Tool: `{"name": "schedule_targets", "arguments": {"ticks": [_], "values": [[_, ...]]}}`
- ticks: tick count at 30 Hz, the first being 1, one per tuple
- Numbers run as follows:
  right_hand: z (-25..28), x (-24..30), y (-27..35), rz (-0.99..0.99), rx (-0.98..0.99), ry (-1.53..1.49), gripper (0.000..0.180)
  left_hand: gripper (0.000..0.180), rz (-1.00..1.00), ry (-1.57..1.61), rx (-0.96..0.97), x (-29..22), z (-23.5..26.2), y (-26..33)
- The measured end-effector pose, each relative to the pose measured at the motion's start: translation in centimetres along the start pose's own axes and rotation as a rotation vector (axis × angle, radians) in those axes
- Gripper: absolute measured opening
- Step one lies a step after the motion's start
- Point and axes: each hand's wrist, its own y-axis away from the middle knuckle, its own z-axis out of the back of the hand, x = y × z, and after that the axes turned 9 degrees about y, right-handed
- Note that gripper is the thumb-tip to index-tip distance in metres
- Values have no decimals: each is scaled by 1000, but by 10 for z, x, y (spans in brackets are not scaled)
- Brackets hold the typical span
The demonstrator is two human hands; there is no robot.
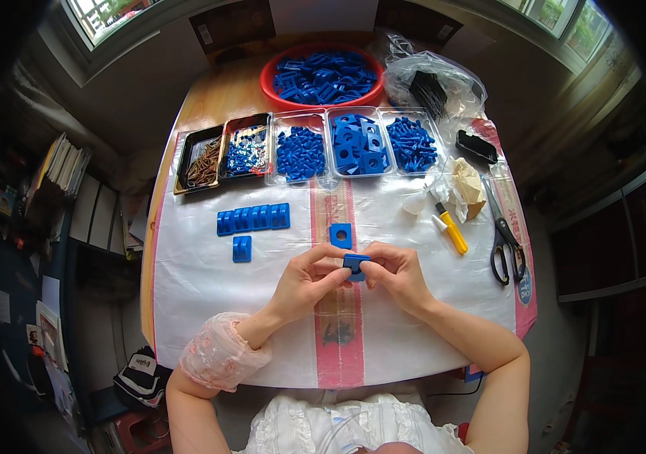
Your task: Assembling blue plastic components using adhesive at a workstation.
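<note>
Between the fingertips of both hands is a small blue plastic part [355, 264], held above the middle of the table. My left hand [310, 276] pinches its left side, and my right hand [397, 274] grips its right side. The fingers cover part of it. Just beyond my fingertips lies a square blue plate with a round hole [340, 235]. To the left, several curved blue pieces [253, 218] stand in a tight row. A single blue piece [242, 249] of similar shape sits nearer to me, below that row.
Trays of screws [203, 165], small blue-and-white parts [247, 151] and blue pieces [300, 154] line the back. Behind them stands a red basin [268, 85] heaped with blue parts. On the right lie black scissors [501, 257], a yellow-handled tool [453, 233] and crumpled paper [468, 191].
</note>
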Motion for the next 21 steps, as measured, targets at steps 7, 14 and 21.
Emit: {"name": "schedule_targets", "arguments": {"ticks": [7, 14, 21], "values": [[1, -2, -1, 18, 43, -13, 21, 21, 32, 75, -30, -5, 2, -1], [-2, -8, -4, 95, 55, 73, 25, 21, 14, 53, -48, -3, 3, -2], [-5, -7, -3, 93, 48, 50, 23, 23, -14, -42, -18, 0, -1, 1]]}}
